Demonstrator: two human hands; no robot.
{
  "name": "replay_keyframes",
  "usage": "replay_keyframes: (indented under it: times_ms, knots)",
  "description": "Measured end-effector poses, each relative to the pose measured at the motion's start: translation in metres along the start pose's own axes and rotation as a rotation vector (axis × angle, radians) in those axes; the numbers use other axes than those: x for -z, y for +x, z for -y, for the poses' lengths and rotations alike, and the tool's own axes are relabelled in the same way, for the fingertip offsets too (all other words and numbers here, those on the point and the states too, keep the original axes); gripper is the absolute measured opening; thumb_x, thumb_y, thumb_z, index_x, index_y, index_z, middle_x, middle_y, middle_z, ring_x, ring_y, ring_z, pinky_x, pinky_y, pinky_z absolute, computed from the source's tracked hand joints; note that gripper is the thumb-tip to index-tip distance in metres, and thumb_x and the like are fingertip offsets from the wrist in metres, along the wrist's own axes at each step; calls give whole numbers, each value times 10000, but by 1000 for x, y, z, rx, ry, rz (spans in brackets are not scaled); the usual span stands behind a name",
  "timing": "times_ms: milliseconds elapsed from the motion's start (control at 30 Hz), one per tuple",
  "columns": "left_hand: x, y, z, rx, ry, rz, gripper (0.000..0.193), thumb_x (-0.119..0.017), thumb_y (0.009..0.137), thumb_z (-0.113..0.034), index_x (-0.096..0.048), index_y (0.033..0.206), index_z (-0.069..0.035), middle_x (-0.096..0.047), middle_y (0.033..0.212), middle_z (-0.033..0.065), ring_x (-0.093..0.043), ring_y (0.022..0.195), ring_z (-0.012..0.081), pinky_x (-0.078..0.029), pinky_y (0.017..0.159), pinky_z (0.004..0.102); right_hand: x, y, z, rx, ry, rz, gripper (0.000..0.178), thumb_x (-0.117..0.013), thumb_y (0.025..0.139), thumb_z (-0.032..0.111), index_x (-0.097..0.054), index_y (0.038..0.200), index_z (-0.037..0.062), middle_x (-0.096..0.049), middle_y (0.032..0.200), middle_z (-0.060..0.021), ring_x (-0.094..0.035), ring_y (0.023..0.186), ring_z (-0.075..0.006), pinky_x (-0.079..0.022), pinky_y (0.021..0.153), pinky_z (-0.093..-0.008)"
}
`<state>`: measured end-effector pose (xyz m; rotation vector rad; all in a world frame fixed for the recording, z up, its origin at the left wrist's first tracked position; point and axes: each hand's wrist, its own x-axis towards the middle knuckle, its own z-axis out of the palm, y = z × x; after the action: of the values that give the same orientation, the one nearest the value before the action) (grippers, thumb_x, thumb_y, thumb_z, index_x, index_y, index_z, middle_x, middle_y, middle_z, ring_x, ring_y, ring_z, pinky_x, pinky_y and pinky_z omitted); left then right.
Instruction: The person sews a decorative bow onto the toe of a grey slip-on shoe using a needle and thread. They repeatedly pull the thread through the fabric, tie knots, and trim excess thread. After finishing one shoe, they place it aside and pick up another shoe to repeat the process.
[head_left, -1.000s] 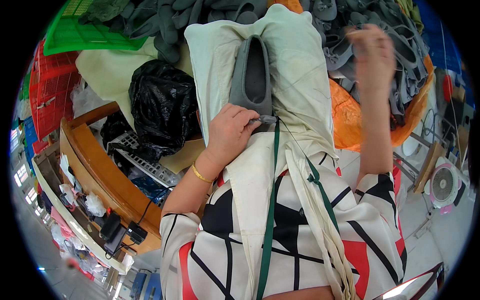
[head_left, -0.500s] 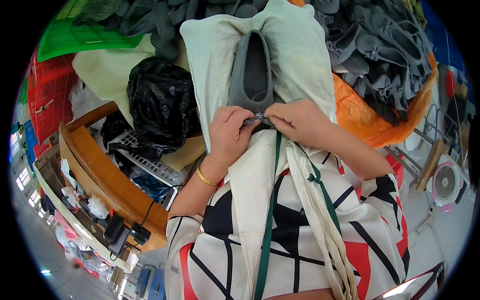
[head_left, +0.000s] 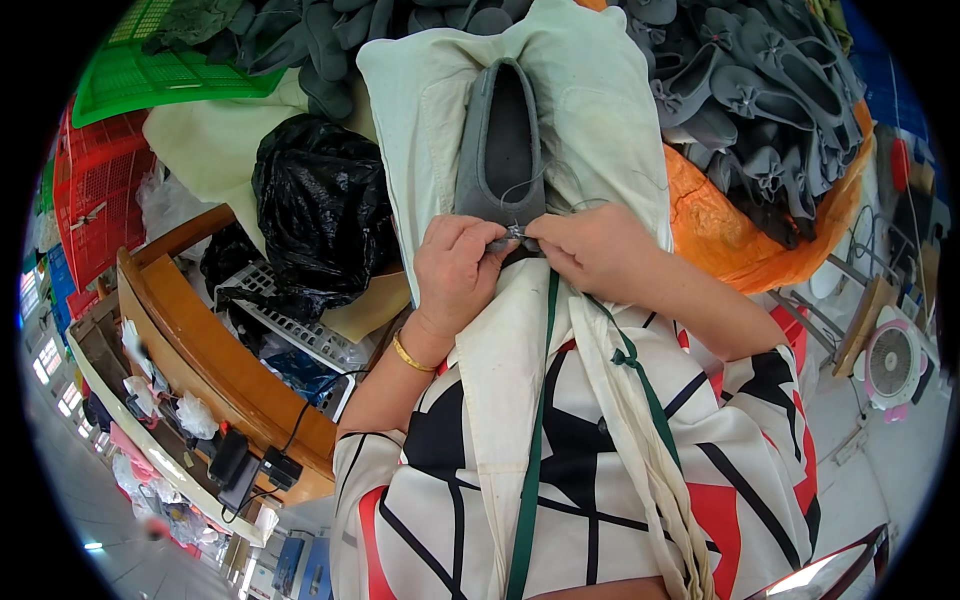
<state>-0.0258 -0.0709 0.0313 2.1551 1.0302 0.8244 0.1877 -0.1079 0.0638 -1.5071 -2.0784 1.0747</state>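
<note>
A grey slip-on shoe (head_left: 471, 170) lies on a pale cushion-like cloth (head_left: 603, 130), its toe toward me and its opening facing up. At the toe is a small grey bow (head_left: 515, 233). My left hand (head_left: 452, 268) is closed, thumb and fingers pinching the bow's left side. From the other side my right hand (head_left: 597, 250) pinches the bow's right end, its fingertips almost meeting the left ones. A thin dark thread (head_left: 520, 187) loops over the shoe's front and trails to the right. Whether a needle sits between the right fingers is hidden.
Grey shoes with bows (head_left: 765, 95) fill an orange sack (head_left: 715, 225) at the right; more grey shoes (head_left: 330, 50) lie at the far side. To my left are a black plastic bag (head_left: 320, 210), a wooden frame (head_left: 215, 325) and a green crate (head_left: 170, 85). A fan (head_left: 892, 362) stands right.
Both hands stay at the bow, with the right fingers shifted slightly left and down. More of the thread now shows to the right of the shoe.
</note>
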Motion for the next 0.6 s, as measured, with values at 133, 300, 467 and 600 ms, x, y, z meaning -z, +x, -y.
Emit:
replay_keyframes:
  times_ms: [133, 300, 467, 600]
  knots:
    - [-2, 1, -3, 7, 11, -37, 249, -827, 648, -35, -677, 842, -74, -607, 773, 50, -574, 710, 246, -460, 594, 348, -9, 0, 5, -32, -100, 29, 98, -590, 873, 111, -534, 927, 50, -598, 625, -126, -620, 587, -341, -476, 545, -444]
    - [-5, -2, -2, 68, -23, -49, 257, -815, 627, -15, -680, 835, -84, -600, 739, 50, -577, 685, 250, -455, 569, 362, -17, 4, 2, -85, -75, 44, 122, -582, 896, 134, -517, 950, 45, -606, 649, -141, -620, 602, -359, -480, 558, -464]
    - [-15, -22, 14, 24, 108, 2, 217, -744, 657, -80, -664, 838, -170, -584, 726, 43, -587, 688, 265, -486, 581, 381, -18, 20, 8, -275, 215, 20, 195, -527, 953, 196, -516, 1083, 50, -670, 889, -209, -650, 819, -422, -509, 713, -492]
    - [-9, -7, 0, -1, 9, -90, 218, -737, 646, -65, -664, 830, -156, -580, 746, 33, -596, 721, 253, -503, 602, 358, -6, 21, 17, -336, 502, -66, 195, -574, 964, 194, -530, 1058, 29, -651, 843, -174, -662, 765, -296, -506, 698, -381]
